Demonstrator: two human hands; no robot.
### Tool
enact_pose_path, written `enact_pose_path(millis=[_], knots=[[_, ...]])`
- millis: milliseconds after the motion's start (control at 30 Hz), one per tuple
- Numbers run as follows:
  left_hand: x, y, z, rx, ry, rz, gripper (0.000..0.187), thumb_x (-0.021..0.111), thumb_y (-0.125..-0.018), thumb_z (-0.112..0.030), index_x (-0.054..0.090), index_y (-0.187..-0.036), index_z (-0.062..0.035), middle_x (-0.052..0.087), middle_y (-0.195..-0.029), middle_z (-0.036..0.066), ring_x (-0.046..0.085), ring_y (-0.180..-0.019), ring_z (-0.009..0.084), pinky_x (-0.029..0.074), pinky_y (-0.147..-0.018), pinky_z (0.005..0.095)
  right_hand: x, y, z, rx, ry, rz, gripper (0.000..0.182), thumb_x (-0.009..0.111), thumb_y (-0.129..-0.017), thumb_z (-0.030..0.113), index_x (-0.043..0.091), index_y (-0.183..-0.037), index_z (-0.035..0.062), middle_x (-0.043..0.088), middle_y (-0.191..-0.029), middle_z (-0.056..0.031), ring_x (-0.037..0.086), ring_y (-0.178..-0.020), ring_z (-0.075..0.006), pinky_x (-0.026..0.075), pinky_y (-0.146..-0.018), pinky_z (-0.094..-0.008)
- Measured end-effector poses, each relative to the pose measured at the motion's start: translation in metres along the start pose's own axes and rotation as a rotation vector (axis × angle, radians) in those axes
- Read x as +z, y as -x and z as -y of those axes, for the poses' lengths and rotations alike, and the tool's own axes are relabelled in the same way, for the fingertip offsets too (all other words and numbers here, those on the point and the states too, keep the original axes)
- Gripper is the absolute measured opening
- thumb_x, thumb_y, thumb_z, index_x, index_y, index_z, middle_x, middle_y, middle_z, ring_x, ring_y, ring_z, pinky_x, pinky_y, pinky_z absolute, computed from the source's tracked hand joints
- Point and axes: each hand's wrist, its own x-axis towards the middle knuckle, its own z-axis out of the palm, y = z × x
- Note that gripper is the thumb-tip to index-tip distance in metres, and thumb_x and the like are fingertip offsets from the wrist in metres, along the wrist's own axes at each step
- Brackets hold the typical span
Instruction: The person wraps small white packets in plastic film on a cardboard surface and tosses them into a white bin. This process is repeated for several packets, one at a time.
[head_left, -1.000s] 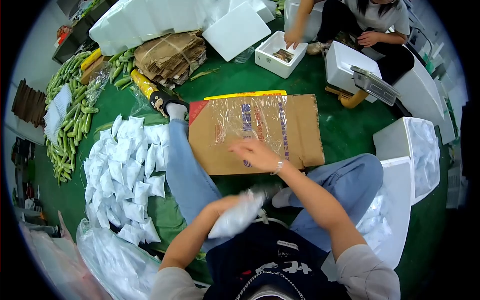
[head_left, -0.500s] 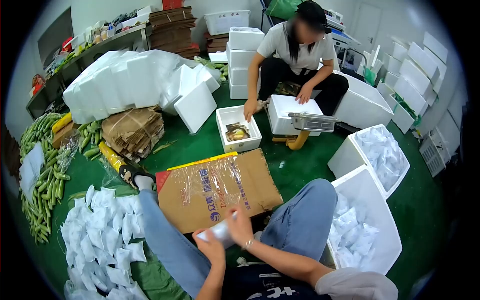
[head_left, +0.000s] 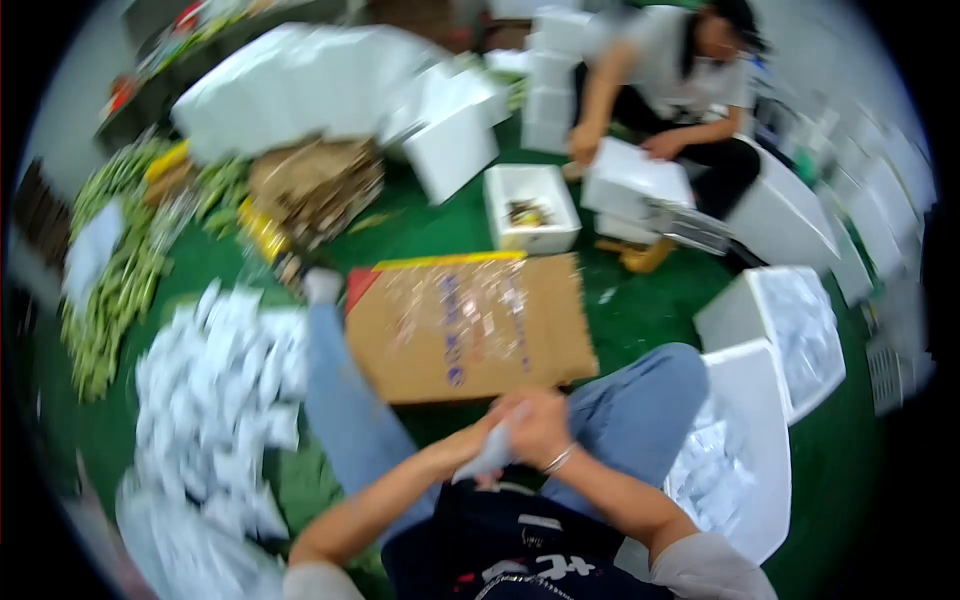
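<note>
Above my lap, a small white plastic pouch [head_left: 488, 455] shows between my hands, partly covered by fingers and smeared by motion. My left hand [head_left: 458, 449] closes round its left side. My right hand [head_left: 540, 426], with a bracelet at the wrist, grips its upper end. Just beyond them, between my legs, lies a flat-topped brown cardboard carton [head_left: 420, 345] with blue print and clear tape. Many similar white pouches [head_left: 215, 380] are heaped on the floor to the left. More pouches [head_left: 712, 465] fill a white foam box [head_left: 765, 430] by my right knee.
A co-worker [head_left: 680, 95] crouches ahead with both hands near a white foam lid [head_left: 635, 175] over a scale [head_left: 690, 225]. An open foam box [head_left: 570, 235] stands beside them. Stacked cardboard [head_left: 315, 185], green vegetables [head_left: 120, 270] and wrapped foam boxes [head_left: 290, 90] lie left.
The view has tilted down and left, so the scene sits further right and higher. My hands have drawn closer together over the pouch. The co-worker's hand has left the open box for the lid.
</note>
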Motion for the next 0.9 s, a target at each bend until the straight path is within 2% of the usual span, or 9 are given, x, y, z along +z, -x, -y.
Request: enact_pose_path(millis=[133, 200, 300, 400, 467, 567, 667, 733, 900], knots=[[0.029, 0.010, -0.021, 0.732, -0.904, -0.415, 0.066, 0.063, -0.086, -0.041, 0.036, -0.133, -0.0034, 0.064, -0.087, 0.024, 0.066, -0.075, 0.0370, 0.053, -0.065, 0.0457, -0.033, -0.012, -0.011, 0.089, -0.238, -0.246, 0.014, 0.046, -0.086, 0.008, 0.056, -0.080, -0.0005, 0.058, -0.067, -0.0071, 0.056, -0.060, -0.0163, 0.047, -0.058, -0.0290], [0.052, 0.024, -0.053, 0.632, -1.095, -0.306, 0.064, 0.065, -0.083, -0.034, 0.038, -0.131, -0.0029, 0.065, -0.089, 0.023, 0.066, -0.074, 0.0366, 0.052, -0.061, 0.0459, -0.054, -0.019, 0.008, 0.324, -0.445, -0.327, 0.013, 0.045, -0.087, 0.009, 0.052, -0.079, 0.0018, 0.054, -0.074, -0.0058, 0.053, -0.063, -0.0130, 0.044, -0.057, -0.0274], [0.094, 0.020, -0.053, 1.036, -1.148, -0.196, 0.055, 0.063, -0.083, -0.026, 0.043, -0.127, -0.0018, 0.063, -0.086, 0.019, 0.064, -0.067, 0.0337, 0.051, -0.056, 0.0431, -0.120, 0.001, 0.011, 0.358, -0.306, -0.391, 0.029, 0.043, -0.091, 0.023, 0.052, -0.070, 0.0060, 0.050, -0.062, -0.0045, 0.050, -0.066, -0.0142, 0.042, -0.068, -0.0301], [0.075, 0.030, -0.062, 1.266, -1.038, -0.161, 0.049, 0.063, -0.083, -0.022, 0.047, -0.123, -0.0014, 0.061, -0.085, 0.016, 0.063, -0.066, 0.0310, 0.051, -0.056, 0.0412, -0.239, 0.025, -0.028, 0.844, -0.915, -0.150, 0.041, 0.042, -0.094, 0.037, 0.059, -0.096, -0.0002, 0.064, -0.084, -0.0114, 0.062, -0.079, -0.0221, 0.050, -0.079, -0.0334], [0.030, 0.029, -0.062, 1.396, -0.727, -0.412, 0.039, 0.066, -0.080, -0.018, 0.056, -0.114, -0.0026, 0.059, -0.087, 0.014, 0.062, -0.072, 0.0290, 0.051, -0.062, 0.0378, -0.345, 0.084, -0.102, 0.630, -0.708, -0.054, 0.047, 0.039, -0.095, 0.035, 0.053, -0.115, -0.0046, 0.063, -0.108, -0.0209, 0.064, -0.087, -0.0280, 0.051, -0.083, -0.0349], [-0.112, 0.053, -0.010, 1.020, -0.204, -1.127, 0.027, 0.065, -0.079, -0.007, 0.060, -0.105, -0.0030, 0.064, -0.094, 0.006, 0.061, -0.078, 0.0139, 0.050, -0.067, 0.0285, -0.403, 0.093, -0.044, 0.615, 0.097, -0.695, 0.037, 0.062, -0.081, 0.026, 0.066, -0.112, 0.0072, 0.065, -0.111, -0.0192, 0.066, -0.082, -0.0341, 0.054, -0.069, -0.0436], [-0.263, 0.103, 0.110, 0.457, -0.350, -1.750, 0.043, 0.068, -0.077, -0.017, 0.054, -0.115, -0.0021, 0.063, -0.101, 0.014, 0.063, -0.091, 0.0271, 0.050, -0.079, 0.0393, -0.400, 0.075, -0.030, 0.520, 0.885, -0.407, 0.033, 0.062, -0.083, 0.027, 0.066, -0.108, 0.0051, 0.065, -0.106, -0.0182, 0.066, -0.080, -0.0318, 0.054, -0.069, -0.0422], [-0.306, 0.144, 0.181, -0.197, -0.671, -1.865, 0.066, 0.073, -0.073, -0.030, 0.045, -0.122, 0.0044, 0.054, -0.115, 0.025, 0.055, -0.105, 0.0393, 0.046, -0.089, 0.0455, -0.374, 0.040, -0.032, 0.476, 0.833, -0.298, 0.034, 0.060, -0.084, 0.027, 0.064, -0.109, 0.0041, 0.065, -0.107, -0.0184, 0.065, -0.082, -0.0312, 0.053, -0.071, -0.0414], [-0.395, 0.215, 0.314, -0.788, 0.108, -2.195, 0.098, 0.073, -0.069, -0.054, 0.035, -0.129, 0.0126, 0.046, -0.126, 0.031, 0.047, -0.118, 0.0426, 0.042, -0.096, 0.0454, -0.277, -0.008, -0.034, 0.365, 0.546, 0.100, 0.037, 0.049, -0.092, 0.024, 0.055, -0.118, -0.0005, 0.060, -0.115, -0.0195, 0.062, -0.093, -0.0285, 0.050, -0.081, -0.0373]])
